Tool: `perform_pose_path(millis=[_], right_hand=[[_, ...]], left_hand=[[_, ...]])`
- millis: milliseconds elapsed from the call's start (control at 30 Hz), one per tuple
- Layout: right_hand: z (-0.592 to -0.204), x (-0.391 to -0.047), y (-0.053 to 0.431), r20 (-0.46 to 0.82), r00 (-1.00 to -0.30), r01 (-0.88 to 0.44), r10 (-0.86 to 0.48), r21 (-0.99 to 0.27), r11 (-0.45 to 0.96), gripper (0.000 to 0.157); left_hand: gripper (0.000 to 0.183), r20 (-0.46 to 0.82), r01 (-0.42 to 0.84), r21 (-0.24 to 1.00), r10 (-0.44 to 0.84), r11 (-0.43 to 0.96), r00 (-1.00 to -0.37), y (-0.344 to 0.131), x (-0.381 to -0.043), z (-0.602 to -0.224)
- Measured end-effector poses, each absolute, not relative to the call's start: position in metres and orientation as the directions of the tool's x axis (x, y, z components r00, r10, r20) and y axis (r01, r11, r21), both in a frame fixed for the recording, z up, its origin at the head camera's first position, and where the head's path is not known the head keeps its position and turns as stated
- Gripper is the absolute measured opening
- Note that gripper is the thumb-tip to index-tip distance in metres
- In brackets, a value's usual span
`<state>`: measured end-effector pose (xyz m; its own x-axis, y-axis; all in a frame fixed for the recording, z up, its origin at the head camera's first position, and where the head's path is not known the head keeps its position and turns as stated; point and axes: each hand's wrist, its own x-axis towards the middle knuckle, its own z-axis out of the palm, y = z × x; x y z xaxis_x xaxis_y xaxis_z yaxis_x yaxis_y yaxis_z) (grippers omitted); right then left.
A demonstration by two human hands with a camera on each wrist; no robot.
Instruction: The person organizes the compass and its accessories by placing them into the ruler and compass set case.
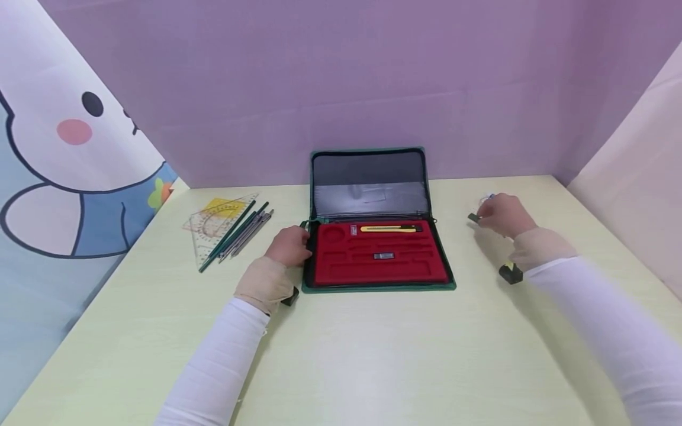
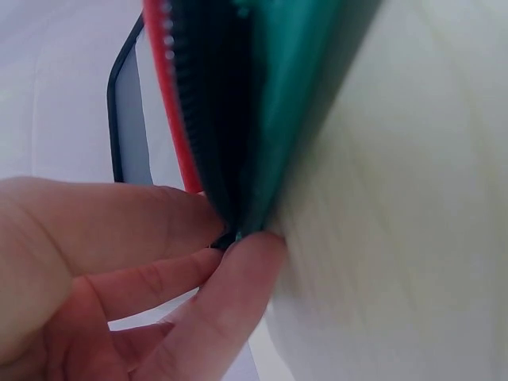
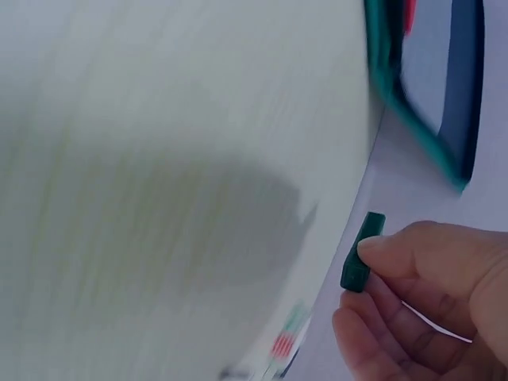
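Observation:
A green zip case [image 1: 378, 287] lies open on the table with its lid standing up at the back. Its red tray [image 1: 341, 272] holds a yellow utility knife [image 1: 389, 228], a small grey piece [image 1: 383, 256] and a small pale piece [image 1: 354, 230]. At the case's left side, my left hand [image 1: 290, 245] pinches the edge by the zip [image 2: 190, 103] between thumb and fingers. Right of the case, my right hand [image 1: 503, 214] is raised over the table and pinches a small dark green block [image 3: 363, 252] between thumb and fingers.
On the left lie transparent set squares [image 1: 205, 231], a yellow sheet-like piece [image 1: 222, 207], and several green pencils and grey pens [image 1: 242, 231]. A small item with red and green marks [image 3: 283, 343] lies beyond my right hand. A purple backdrop [image 1: 373, 89] rises behind the table.

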<state>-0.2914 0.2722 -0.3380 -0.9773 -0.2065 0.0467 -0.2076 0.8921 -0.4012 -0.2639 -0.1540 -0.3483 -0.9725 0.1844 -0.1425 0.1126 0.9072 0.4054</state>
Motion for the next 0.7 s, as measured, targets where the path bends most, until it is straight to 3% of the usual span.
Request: perform_pose_path(millis=[200,700], right_hand=[[-0.333,-0.288,0.239,0.093,-0.932,-0.356,-0.350,-0.403,0.843,0.011],[-0.330,-0.278,0.170,0.011,-0.844,-0.482,-0.536,-0.452,0.750,0.012]], left_hand=[[0.041,-0.155,0.106,0.402,0.182,0.910,-0.971,-0.153,-0.264,-0.346],[0.042,-0.174,0.083,0.411,0.167,0.908,-0.971,-0.153,-0.263,-0.345]])
